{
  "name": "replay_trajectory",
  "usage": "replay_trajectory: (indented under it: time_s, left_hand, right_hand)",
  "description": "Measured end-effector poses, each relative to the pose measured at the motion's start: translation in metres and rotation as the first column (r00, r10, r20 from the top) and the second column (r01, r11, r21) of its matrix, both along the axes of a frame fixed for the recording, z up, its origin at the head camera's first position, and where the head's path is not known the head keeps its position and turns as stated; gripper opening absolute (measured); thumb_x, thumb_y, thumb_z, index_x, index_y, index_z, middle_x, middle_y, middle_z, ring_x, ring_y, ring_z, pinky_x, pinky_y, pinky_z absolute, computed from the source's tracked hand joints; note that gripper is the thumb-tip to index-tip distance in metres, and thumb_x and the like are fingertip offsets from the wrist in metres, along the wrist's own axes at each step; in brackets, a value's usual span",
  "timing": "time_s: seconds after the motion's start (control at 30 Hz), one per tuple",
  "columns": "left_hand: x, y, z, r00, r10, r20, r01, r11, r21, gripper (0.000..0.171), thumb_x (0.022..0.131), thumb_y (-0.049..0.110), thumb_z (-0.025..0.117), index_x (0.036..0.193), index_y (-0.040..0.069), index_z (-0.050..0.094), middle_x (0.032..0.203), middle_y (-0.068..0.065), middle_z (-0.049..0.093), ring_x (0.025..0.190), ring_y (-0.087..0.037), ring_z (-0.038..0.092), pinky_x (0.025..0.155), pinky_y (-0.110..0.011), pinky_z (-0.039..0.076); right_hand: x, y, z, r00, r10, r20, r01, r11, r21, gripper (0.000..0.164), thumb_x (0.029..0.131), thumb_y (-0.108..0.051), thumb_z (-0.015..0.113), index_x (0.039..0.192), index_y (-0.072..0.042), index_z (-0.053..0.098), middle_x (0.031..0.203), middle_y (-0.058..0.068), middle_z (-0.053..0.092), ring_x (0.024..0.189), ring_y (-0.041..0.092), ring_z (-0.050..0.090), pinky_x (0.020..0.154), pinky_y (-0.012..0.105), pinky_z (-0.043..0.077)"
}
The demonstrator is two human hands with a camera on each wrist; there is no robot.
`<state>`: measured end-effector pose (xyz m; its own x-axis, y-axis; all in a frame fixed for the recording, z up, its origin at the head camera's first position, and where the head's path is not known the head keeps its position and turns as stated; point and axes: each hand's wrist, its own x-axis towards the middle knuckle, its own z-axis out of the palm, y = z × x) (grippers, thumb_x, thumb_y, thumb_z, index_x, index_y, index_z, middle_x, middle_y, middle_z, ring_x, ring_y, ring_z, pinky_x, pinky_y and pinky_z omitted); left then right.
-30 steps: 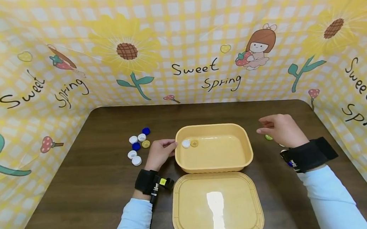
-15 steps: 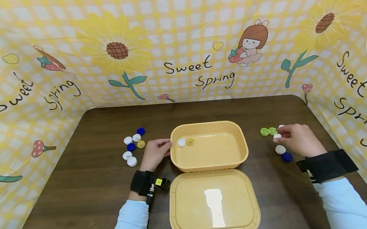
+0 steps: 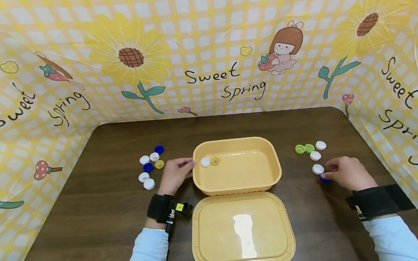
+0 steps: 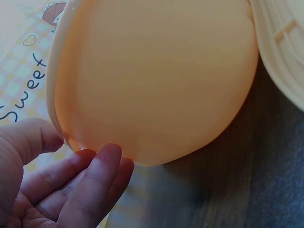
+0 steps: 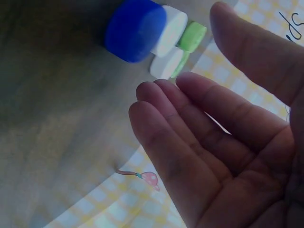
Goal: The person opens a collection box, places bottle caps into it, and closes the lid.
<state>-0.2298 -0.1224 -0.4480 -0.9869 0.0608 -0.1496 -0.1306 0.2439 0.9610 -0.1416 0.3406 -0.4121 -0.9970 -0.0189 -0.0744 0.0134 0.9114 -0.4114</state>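
My left hand (image 3: 177, 174) holds the left rim of a yellow plastic box (image 3: 240, 187); in the left wrist view the thumb and fingers (image 4: 109, 156) meet at the box's edge. A white bottle cap (image 3: 205, 162) and a yellow cap (image 3: 215, 161) lie inside the box, near that rim. On the right, my right hand (image 3: 349, 173) hovers over a blue cap (image 3: 324, 180), partly covering it in the head view. The right wrist view has the fingers apart from the thumb, with nothing between them and the blue cap (image 5: 135, 31) beyond the fingertips.
White caps (image 3: 317, 169) and green caps (image 3: 299, 149) lie right of the box. A group of white, blue and yellow caps (image 3: 149, 184) sits left of it. The yellow lid (image 3: 243, 231) lies flat in front. A checked cloth (image 3: 202, 38) surrounds the table's back and sides.
My right hand has moved from beside the green caps toward the front, past the white caps to the blue one. The left hand stays at the box rim. The head view has shifted slightly.
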Motion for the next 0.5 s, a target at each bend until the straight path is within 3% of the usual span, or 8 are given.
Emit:
replay_trajectory:
  time_s: [0.23, 0.5]
  left_hand:
    - [-0.001, -0.001, 0.0, 1.0, -0.002, 0.003, 0.002, 1.0, -0.002, 0.028, 0.094, 0.012, 0.065, 0.117, -0.004, 0.068, 0.113, -0.02, 0.066, 0.093, -0.024, 0.068, 0.075, -0.029, 0.057]
    - [0.0, 0.0, 0.0, 1.0, -0.004, 0.001, 0.004, 1.0, -0.003, 0.028, 0.094, 0.012, 0.065, 0.117, -0.004, 0.068, 0.113, -0.02, 0.066, 0.092, -0.024, 0.069, 0.075, -0.031, 0.057]
  right_hand:
    - [0.003, -0.002, -0.008, 1.0, -0.002, -0.021, 0.002, 1.0, 0.0, 0.03, 0.078, -0.017, 0.08, 0.092, 0.007, 0.07, 0.082, 0.016, 0.068, 0.076, 0.032, 0.061, 0.067, 0.048, 0.049]
    - [0.003, -0.002, -0.015, 0.999, -0.034, 0.017, 0.034, 0.999, 0.008, 0.034, 0.078, -0.016, 0.08, 0.097, 0.011, 0.069, 0.084, 0.02, 0.068, 0.076, 0.033, 0.061, 0.069, 0.051, 0.049]
